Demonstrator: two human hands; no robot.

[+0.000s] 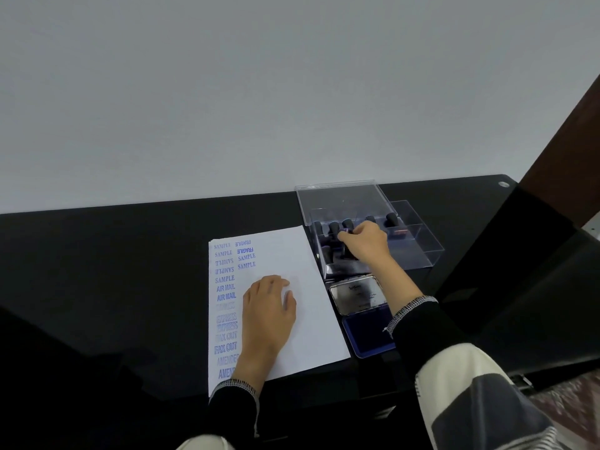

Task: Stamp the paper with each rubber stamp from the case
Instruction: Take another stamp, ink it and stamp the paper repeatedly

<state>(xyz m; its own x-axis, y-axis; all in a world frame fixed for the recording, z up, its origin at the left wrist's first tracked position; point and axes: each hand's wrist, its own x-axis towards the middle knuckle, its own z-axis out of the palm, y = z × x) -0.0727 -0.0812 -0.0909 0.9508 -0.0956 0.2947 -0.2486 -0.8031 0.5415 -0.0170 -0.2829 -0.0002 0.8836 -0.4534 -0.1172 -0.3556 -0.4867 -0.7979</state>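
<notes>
Lay flat on a black desk (130,254): a white paper (292,254), taken here as the landmark. Carried blue stamped words down its left side: SAMPLE, FRAGILE, AIR MAIL, EXPRESS, FAX OUT, AMENDED. Rested palm-down on the paper's middle: the left hand (268,315), fingers relaxed and lightly spread, holding nothing. Stood just right of the paper's far corner: a clear plastic case (418,251), lid raised, with dark-handled rubber stamps (333,227) upright inside. Reached into that case: the right hand (365,243), fingers curled around one stamp's handle, though blur hid the exact grip. Sat just right of the paper's near half: an open ink pad (360,336) with a blue pad and a silver lid.
</notes>
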